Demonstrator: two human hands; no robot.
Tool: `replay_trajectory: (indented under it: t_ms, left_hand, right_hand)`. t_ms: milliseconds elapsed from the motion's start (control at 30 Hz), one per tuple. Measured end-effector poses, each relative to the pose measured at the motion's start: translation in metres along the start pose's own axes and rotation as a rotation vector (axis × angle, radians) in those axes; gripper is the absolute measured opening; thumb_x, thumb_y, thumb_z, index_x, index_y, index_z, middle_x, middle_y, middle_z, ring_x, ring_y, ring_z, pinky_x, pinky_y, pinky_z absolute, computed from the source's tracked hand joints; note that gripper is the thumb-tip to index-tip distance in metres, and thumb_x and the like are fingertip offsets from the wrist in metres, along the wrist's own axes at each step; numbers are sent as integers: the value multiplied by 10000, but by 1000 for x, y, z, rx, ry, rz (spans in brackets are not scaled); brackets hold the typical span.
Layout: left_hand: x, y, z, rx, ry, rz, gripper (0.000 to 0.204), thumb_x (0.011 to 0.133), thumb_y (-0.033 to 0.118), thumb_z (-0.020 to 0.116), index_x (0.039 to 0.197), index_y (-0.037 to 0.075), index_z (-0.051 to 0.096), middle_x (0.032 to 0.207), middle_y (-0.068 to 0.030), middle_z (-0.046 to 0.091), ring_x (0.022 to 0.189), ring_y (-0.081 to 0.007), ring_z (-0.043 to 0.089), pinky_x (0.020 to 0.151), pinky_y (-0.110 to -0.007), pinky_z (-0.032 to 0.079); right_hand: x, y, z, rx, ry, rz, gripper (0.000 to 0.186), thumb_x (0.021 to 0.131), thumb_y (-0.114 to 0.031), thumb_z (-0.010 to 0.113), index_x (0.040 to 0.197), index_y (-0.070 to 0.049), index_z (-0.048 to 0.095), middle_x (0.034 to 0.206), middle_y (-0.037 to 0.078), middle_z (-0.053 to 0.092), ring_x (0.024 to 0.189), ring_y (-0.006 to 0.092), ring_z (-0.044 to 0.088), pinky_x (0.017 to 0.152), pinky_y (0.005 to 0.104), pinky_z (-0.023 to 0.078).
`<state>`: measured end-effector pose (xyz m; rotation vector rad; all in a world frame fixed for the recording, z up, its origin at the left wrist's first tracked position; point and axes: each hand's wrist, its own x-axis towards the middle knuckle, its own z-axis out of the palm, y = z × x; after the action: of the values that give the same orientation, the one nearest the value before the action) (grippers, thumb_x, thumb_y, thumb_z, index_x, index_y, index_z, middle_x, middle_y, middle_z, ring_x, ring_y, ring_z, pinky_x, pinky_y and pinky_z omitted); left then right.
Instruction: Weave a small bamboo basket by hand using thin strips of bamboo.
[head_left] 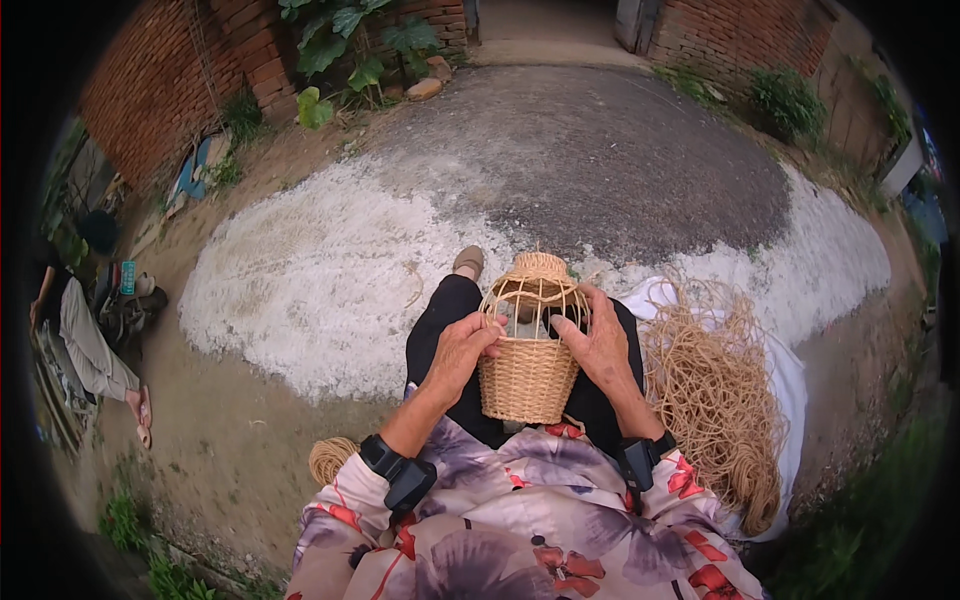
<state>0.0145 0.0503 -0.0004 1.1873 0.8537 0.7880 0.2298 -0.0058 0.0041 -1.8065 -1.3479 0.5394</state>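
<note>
A wicker basket [528, 383] sits between my knees, its lower body tightly woven. Bare upright strands form an open band above that, and a woven collar [540, 266] caps the far end. My left hand [464, 350] is closed at the basket's left side, fingers pinched at the woven edge where the upright strands begin. Against the right side lies my right hand [602, 345], its thumb at the front near the strands and its fingers wrapped round the outer side. Whatever fine strand is between the left fingertips is too small to make out.
To my right, a large tangle of tan cord [705, 390] lies on a white cloth [790, 385]. A small cord coil [331, 459] rests on the ground at my left. Farther left are another person's legs [95, 345]. Pale gritty material [300, 280] spreads ahead, before brick walls [160, 90].
</note>
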Motion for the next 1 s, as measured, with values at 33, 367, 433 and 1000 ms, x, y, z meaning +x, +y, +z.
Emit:
replay_trajectory:
  t_ms: [33,367,433,1000]
  left_hand:
    - [-1,0,-1,15,15,-8,207,898,174,576,869,-25,626,1110,-138,625,736,-97,566,713,-243,466]
    - [-18,-10,-11,-55,319,-40,182,907,190,580,847,24,625,722,-14,566,592,-79,549,527,-236,507]
    - [-23,-16,-14,-176,328,-84,161,903,187,587,885,31,624,748,-20,585,605,-73,556,530,-228,515]
    - [46,26,31,1000,66,416,155,781,98,629,922,79,690,774,-118,674,677,-301,660,627,-382,520]
  right_hand:
    - [1,-11,2,-71,-11,21,673,784,-379,681,1333,-68,447,1217,198,553,1055,350,590,879,461,475]
    - [6,-14,3,-75,-30,130,694,738,-267,646,1365,-108,396,1270,211,529,1114,407,570,936,468,463]
    - [5,-12,5,-79,-22,118,700,735,-261,645,1369,-108,390,1275,216,528,1111,408,572,933,469,464]
    - [6,-8,5,-54,-35,95,674,717,-223,637,1340,-96,413,1245,231,541,1082,408,587,906,467,483]
